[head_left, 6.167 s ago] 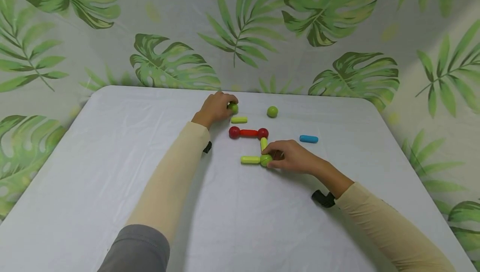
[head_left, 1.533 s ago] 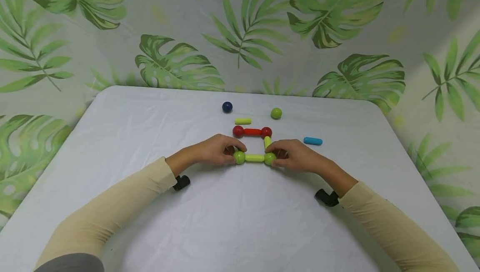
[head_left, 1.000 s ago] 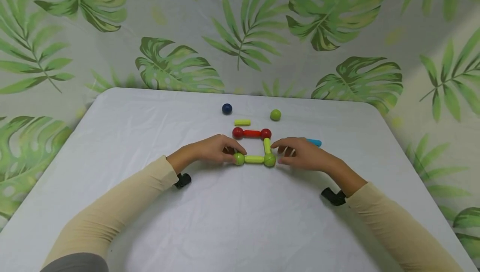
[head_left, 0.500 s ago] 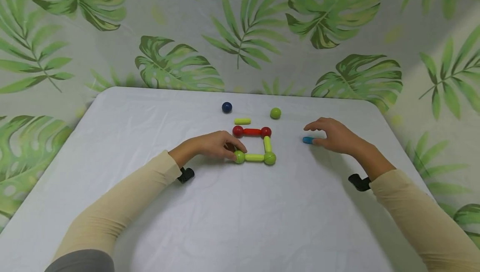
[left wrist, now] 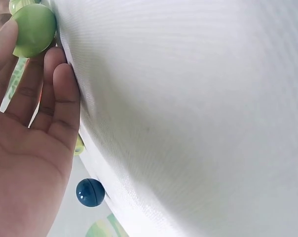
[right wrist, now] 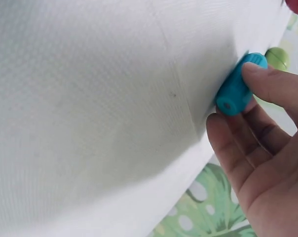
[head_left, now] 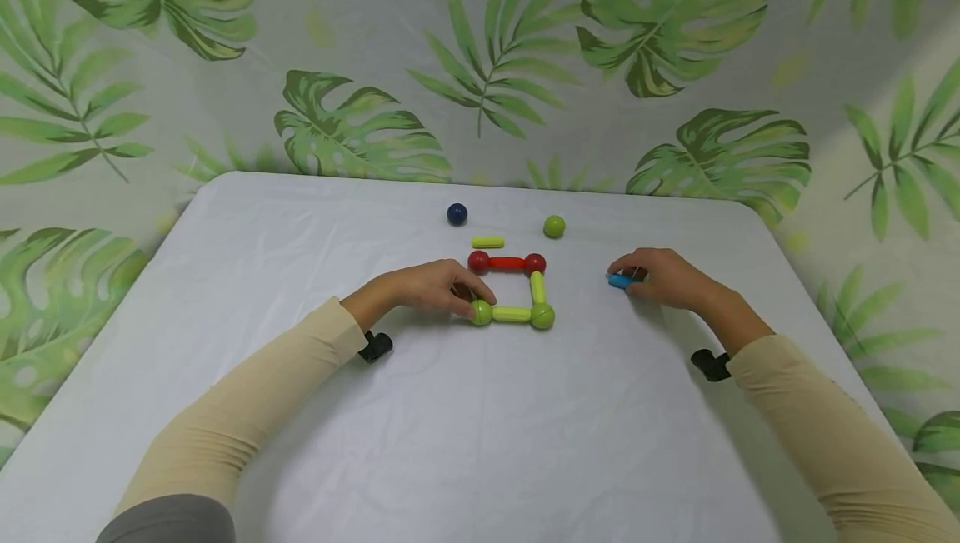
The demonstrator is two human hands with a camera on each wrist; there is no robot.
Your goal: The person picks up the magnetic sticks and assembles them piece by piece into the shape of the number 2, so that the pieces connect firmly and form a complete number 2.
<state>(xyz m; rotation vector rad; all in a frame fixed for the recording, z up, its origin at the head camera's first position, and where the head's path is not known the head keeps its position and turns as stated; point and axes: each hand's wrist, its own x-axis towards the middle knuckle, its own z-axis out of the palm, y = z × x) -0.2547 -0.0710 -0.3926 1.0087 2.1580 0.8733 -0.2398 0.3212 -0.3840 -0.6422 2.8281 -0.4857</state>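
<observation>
Three sides of a square are joined, by our read: the red rod (head_left: 507, 263) with the left red ball (head_left: 478, 261) and right red ball (head_left: 535, 264) on its ends, the side rod (head_left: 537, 287) coming toward us from the red rod's right end, and the near rod (head_left: 512, 314), on our side of the red rod and roughly parallel, between the right green ball (head_left: 542, 316) and left green ball (head_left: 482, 312). Left: the side under the red rod's left end, where we see no rod, plus the unattached parts.

Left hand (head_left: 442, 288), left of the red rod and nearer us, pinches the left green ball, thumb against it. Right hand (head_left: 662, 276), well right of the red rod, has the blue rod (head_left: 619, 281) nipped between thumb and fingers. Lifted or not, we can't tell.

Loose: spare lime rod (head_left: 488, 241) just beyond the red rod, dark blue ball (head_left: 457, 214) farther past its left end, spare green ball (head_left: 554, 226) past its right end.

Head view gives us the whole layout, but fingers hide part of the blue rod. Right wrist view shows its end face with a small dark spot. Left wrist view shows the dark blue ball's seam, which we can't make out from the head.
</observation>
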